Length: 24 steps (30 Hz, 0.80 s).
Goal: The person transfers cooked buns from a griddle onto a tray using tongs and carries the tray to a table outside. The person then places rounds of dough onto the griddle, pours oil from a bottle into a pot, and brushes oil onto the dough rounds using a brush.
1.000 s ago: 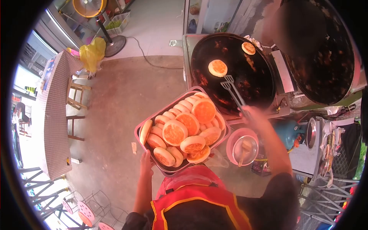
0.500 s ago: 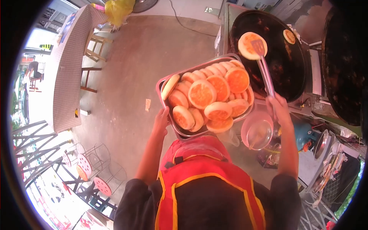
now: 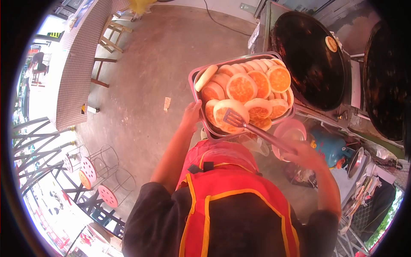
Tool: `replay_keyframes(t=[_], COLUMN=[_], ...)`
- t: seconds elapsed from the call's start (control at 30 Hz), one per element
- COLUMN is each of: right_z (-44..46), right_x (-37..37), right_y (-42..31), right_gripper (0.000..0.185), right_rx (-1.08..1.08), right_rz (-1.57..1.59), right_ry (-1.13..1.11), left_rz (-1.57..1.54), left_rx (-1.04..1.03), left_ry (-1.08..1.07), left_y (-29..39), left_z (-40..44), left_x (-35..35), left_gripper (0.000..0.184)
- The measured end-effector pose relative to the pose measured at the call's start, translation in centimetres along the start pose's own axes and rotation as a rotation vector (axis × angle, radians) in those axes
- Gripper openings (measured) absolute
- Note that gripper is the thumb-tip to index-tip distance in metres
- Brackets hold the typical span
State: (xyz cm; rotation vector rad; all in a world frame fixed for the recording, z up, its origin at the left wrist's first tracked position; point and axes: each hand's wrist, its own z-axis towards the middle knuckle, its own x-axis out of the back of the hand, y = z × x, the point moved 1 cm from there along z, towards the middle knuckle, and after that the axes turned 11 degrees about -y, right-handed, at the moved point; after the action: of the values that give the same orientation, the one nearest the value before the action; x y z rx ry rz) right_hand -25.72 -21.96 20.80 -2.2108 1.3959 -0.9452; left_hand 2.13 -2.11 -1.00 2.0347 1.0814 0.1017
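Note:
My left hand [image 3: 192, 115] grips the left edge of a metal tray [image 3: 193, 82] held in front of my red apron. Round flatbreads [image 3: 242, 87] with browned faces fill it, many standing in rows. In my right hand [image 3: 306, 154], slightly blurred, is the handle of a slotted spatula [image 3: 267, 136]. Its blade rests over a pale-edged flatbread [image 3: 221, 110] at the tray's near side. Beyond the tray, a dark round griddle [image 3: 308, 73] carries one small flatbread [image 3: 331, 44] by its far rim.
A second dark pan [image 3: 385, 85] stands farther right. Below the griddle are a pink container [image 3: 293, 127] and a blue gas cylinder [image 3: 329, 149]. To the left are a checkered-cloth table [image 3: 70, 96], a wooden stool [image 3: 112, 37] and several round-seated stools [image 3: 107, 195].
The spatula has swung from above the griddle to the tray, bringing a flatbread onto the near side of the pile. The tray has shifted slightly right in view.

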Motion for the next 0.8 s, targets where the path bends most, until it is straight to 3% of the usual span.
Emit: replay_keyframes(t=[0.07,0.37,0.47,0.57,0.8], right_z=[0.6,3.4,3.9,4.3,6.1], right_x=[-0.2,-0.7,0.3,1.6,4.2], right_y=[0.3,-0.9,-1.5,-2.6,-5.3], right_gripper=[0.042,0.023,0.018,0.02,0.023], right_rx=[0.058,-0.118,-0.237,-0.132,-0.262], right_rz=[0.011,0.59,0.634,0.616,0.487], right_ry=[0.015,0.013,0.024,0.082,-0.047], left_rz=[0.002,0.013,0.05,-0.033,0.016], left_rx=[-0.011,-0.022,-0.032,-0.049,-0.065], left_ry=[0.02,0.035,0.034,0.046,0.066], left_y=[0.5,-0.5,-0.3,-0.4,0.1], left_z=[-0.3,0.8,0.5,0.6,0.0], left_x=[-0.5,0.0,0.1,-0.2,-0.5], left_gripper=[0.03,0.03,0.03,0.031,0.03])
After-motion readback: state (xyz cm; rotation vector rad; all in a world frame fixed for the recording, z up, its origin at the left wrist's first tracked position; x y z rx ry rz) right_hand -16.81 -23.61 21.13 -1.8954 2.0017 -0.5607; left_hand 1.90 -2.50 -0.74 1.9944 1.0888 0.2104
